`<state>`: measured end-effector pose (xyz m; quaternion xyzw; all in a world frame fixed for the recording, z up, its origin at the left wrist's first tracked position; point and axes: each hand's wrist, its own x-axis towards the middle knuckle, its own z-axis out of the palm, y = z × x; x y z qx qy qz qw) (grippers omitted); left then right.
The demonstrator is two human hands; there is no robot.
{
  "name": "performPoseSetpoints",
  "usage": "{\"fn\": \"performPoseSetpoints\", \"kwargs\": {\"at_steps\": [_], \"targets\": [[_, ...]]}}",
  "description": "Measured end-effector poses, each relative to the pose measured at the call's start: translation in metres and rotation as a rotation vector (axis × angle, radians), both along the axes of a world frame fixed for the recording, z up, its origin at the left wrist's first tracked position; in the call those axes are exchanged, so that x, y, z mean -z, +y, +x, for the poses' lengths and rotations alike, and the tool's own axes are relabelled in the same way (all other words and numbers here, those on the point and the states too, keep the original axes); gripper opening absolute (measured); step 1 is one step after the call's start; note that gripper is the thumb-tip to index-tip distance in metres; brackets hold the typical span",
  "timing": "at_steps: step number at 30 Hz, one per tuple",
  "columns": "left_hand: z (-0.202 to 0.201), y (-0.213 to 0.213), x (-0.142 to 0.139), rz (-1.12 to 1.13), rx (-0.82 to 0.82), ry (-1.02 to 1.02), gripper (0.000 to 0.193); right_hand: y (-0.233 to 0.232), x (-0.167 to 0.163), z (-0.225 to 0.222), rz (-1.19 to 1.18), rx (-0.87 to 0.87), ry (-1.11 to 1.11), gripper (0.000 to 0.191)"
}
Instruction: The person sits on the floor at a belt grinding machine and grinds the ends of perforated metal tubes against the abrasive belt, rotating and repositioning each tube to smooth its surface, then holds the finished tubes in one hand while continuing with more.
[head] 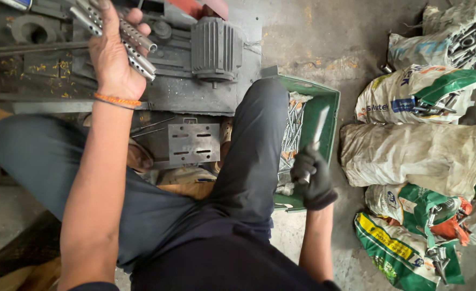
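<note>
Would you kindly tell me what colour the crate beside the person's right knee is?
The crate is green, seen best in the head view.

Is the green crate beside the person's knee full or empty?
Partly filled. Many metal tubes lie in the green crate, but its inner right wall shows bare. The gloved right hand holds one tube above it.

Stained concrete floor (324, 48) — filled sacks (415, 153), grey motor (214, 48)
</note>
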<state>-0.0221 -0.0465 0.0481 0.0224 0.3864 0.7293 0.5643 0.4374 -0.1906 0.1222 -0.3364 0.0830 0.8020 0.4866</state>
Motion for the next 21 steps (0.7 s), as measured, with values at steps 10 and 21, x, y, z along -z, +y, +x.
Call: {"fn": "performPoseSetpoints", "kwargs": {"at_steps": [10,21], "targets": [[0.004,0.007,0.042,0.019,-0.068,0.077,0.030,-0.045,-0.015,-0.021,0.033,-0.104,-0.450,0.030],[0.005,0.004,0.037,-0.036,-0.081,-0.009,0.036,-0.033,-0.034,-0.162,0.554,-0.877,-0.944,0.040]]}}
